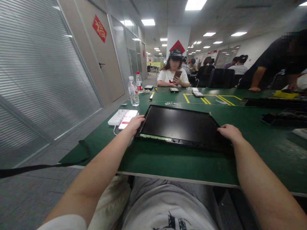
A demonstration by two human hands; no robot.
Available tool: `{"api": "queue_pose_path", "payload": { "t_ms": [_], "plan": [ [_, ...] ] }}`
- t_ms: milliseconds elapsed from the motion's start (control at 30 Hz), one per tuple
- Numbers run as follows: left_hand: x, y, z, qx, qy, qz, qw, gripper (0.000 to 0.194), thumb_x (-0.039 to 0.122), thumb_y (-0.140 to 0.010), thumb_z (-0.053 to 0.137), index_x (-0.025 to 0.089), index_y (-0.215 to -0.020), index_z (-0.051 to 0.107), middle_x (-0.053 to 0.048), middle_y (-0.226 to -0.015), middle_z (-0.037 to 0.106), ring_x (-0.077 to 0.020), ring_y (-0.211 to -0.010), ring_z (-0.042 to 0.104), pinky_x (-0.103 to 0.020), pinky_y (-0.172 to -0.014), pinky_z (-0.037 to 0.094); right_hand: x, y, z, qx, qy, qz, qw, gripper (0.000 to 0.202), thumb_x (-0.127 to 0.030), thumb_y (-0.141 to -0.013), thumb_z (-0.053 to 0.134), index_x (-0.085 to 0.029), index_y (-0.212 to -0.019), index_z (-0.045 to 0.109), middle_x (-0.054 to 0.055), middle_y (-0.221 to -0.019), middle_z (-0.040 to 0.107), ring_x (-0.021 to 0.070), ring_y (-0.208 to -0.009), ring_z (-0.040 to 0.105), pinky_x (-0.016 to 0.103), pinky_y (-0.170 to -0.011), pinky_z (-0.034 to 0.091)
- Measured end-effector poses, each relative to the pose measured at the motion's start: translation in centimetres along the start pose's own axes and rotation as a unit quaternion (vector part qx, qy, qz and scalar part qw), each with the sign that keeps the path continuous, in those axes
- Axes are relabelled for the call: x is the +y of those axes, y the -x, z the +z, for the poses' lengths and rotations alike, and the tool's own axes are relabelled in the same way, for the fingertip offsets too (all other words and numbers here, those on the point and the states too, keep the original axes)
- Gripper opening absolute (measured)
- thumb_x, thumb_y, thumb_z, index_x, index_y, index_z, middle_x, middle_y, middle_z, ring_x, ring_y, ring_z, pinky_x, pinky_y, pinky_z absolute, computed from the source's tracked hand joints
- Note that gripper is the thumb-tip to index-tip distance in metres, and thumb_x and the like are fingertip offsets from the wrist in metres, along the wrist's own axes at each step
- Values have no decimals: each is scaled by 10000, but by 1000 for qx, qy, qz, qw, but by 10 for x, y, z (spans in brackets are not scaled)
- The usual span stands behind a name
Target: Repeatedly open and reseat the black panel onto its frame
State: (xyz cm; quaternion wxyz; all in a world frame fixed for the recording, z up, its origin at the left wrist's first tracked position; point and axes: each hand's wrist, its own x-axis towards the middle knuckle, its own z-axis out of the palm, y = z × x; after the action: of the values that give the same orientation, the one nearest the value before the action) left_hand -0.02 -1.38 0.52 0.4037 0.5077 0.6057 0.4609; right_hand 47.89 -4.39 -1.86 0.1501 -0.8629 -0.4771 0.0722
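Note:
A flat black display panel (179, 123) with a thin frame lies over the green table (153, 163), and a light green strip runs along the left part of its near edge. My left hand (137, 123) grips the panel's left edge, thumb on top and the other fingers hidden below. At the right edge, my right hand (229, 132) holds the frame in the same way, its fingertips under the panel out of sight. Just left of my left hand lies a phone (128, 118) with a lit screen, beside a white box-like device (116, 117).
A clear water bottle (133, 92) and a red-capped bottle (139, 82) stand at the back left. Across the table sits a person (174, 75) holding a phone. Yellow tape marks the far side. Dark parts (285, 118) lie at the right, where another person leans over.

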Motion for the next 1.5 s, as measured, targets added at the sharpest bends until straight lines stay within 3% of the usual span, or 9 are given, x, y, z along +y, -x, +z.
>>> {"api": "queue_pose_path", "payload": {
  "t_ms": [100, 333, 567, 933, 1200, 1367, 1500],
  "plan": [
    [4, 2, 0, 2, 34, -56, 998, 446, 119, -842, 671, 153, -1282, 733, -66, -902, 808, -206, -796, 767, -300, -743, 621, 1, 0, 1, 7, 4, -1, 1000, 288, -368, -794, 655, -214, -986, 804, 149, -984, 762, 321, -912, 731, 388, -760, 560],
    [14, 12, 1, 13, 62, -92, 994, 563, 40, -807, 701, 153, -1359, 686, -54, -869, 804, -206, -747, 763, -326, -755, 626, 1, 1, 0, 0, -1, 1, 1000, 319, -377, -807, 646, -210, -1031, 799, 150, -987, 762, 314, -877, 730, 382, -733, 556],
    [16, 14, 2, 12, 33, -95, 995, 595, 25, -788, 694, 167, -1366, 682, -41, -853, 799, -226, -780, 774, -324, -734, 632, -3, 4, -3, -17, 7, 11, 1000, 296, -380, -815, 636, -217, -1008, 791, 147, -1039, 760, 316, -933, 728, 380, -761, 557],
    [11, 9, 3, 0, 81, -125, 989, 649, 2, -798, 656, 158, -1428, 635, -30, -779, 777, -207, -676, 748, -315, -690, 626, -3, 3, -3, -18, 4, 7, 1000, 283, -373, -821, 642, -211, -1003, 785, 145, -1021, 760, 310, -922, 731, 373, -760, 552],
    [10, 7, 3, 3, 108, -130, 986, 652, 4, -749, 733, 147, -1382, 661, -42, -759, 773, -228, -645, 736, -327, -666, 611, -2, 3, -4, -20, 17, 0, 1000, 329, -383, -857, 619, -191, -1067, 783, 155, -1084, 757, 320, -990, 728, 369, -777, 554],
    [9, 5, 0, -8, 139, -137, 981, 734, 66, -687, 850, 164, -1386, 647, -70, -832, 794, -261, -663, 751, -361, -664, 618, -2, 3, -3, -19, 16, -4, 1000, 359, -388, -865, 616, -181, -1108, 779, 161, -1140, 752, 337, -1036, 721, 383, -795, 557],
    [7, 5, -2, -32, 156, -110, 981, 947, 91, -657, 899, 217, -1519, 526, -69, -851, 789, -267, -642, 746, -378, -627, 617, -3, 3, -3, -18, 12, -8, 1000, 370, -382, -868, 615, -168, -1121, 777, 164, -1148, 751, 336, -1051, 718, 382, -811, 559]
  ]
}}
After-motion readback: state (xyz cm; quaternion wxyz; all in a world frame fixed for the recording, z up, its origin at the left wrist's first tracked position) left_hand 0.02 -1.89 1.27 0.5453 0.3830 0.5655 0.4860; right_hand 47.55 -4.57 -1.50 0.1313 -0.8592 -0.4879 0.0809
